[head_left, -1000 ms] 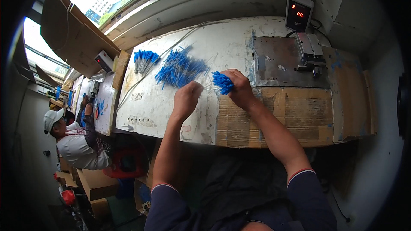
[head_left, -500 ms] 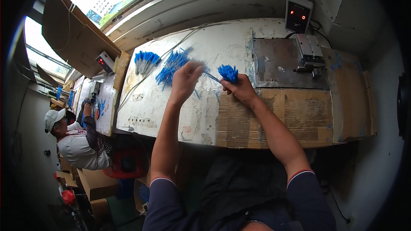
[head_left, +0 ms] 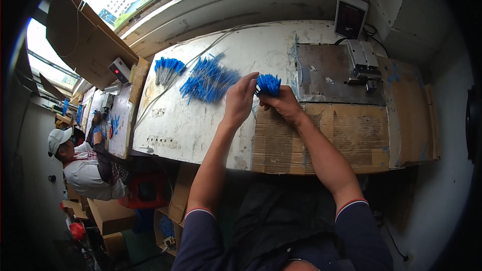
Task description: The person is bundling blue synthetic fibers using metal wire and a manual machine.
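Note:
My right hand (head_left: 284, 104) is closed around a bundle of thin blue strips (head_left: 269, 84), whose blue ends fan out above the fist. Against the left side of that bundle, my left hand (head_left: 240, 100) has its fingers drawn together with the tips pointing up. What lies between those fingers is hidden. Left of my hands, a loose, tangled pile of the same blue strips (head_left: 207, 80) lies on the white worktable (head_left: 186, 143). Beyond it sits a neater fanned bunch (head_left: 168, 69) with blue heads and pale grey lower ends.
A metal plate (head_left: 321, 78) carries a metal clamp-like fixture (head_left: 363, 62), with a display box (head_left: 350, 16) behind it. Flattened cardboard (head_left: 346, 133) covers the near right tabletop. A grey cable (head_left: 193, 61) crosses the table. At far left a co-worker (head_left: 83, 163) sits at another bench.
My left hand has moved right, from beside the loose pile to the bundle in my right hand. The strips stretched between my hands no longer show. The display's red digits have gone dark.

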`<state>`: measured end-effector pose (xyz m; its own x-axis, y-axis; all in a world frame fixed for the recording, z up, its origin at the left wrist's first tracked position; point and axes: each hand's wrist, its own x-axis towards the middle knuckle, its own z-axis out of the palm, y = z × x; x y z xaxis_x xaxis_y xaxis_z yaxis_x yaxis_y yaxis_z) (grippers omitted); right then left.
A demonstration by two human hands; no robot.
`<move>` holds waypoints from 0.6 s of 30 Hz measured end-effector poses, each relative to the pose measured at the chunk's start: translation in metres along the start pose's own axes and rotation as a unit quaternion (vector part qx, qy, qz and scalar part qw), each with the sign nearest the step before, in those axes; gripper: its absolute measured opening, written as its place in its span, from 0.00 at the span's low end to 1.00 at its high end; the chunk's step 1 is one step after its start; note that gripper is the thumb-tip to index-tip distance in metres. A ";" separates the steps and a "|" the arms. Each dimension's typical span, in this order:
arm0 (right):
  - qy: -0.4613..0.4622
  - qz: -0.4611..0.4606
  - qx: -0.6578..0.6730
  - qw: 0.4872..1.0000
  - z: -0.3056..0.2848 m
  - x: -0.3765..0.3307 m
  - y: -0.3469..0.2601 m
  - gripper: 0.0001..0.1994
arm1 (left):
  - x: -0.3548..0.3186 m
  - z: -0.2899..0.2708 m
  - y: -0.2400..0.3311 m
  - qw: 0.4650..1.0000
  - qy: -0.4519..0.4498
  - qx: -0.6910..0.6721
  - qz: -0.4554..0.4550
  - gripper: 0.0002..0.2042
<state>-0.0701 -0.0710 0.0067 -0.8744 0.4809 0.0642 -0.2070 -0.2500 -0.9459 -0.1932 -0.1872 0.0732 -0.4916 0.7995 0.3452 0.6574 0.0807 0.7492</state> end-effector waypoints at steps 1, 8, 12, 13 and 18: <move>0.003 0.000 0.000 1.000 -0.001 0.000 0.001 0.08 | -0.002 0.004 0.001 0.999 -0.021 0.026 0.005 0.16; 0.098 0.007 0.092 0.991 -0.002 0.004 -0.004 0.06 | 0.001 -0.023 -0.051 0.978 0.147 -0.001 -0.147 0.12; 0.133 -0.024 0.103 0.985 -0.005 0.005 -0.005 0.07 | -0.006 -0.010 -0.076 0.955 0.093 0.266 -0.089 0.10; 0.141 -0.030 0.096 0.985 -0.006 0.004 -0.006 0.07 | -0.004 -0.003 -0.075 0.956 0.091 0.265 -0.088 0.10; 0.153 -0.031 0.041 0.987 -0.005 0.004 -0.003 0.07 | 0.005 0.006 -0.072 0.918 0.062 0.363 -0.145 0.11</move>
<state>-0.0710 -0.0644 0.0082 -0.6875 0.7262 0.0104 -0.3024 -0.2732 -0.9132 -0.2391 -0.1854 0.0172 -0.7380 0.6115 0.2853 0.6738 0.6914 0.2609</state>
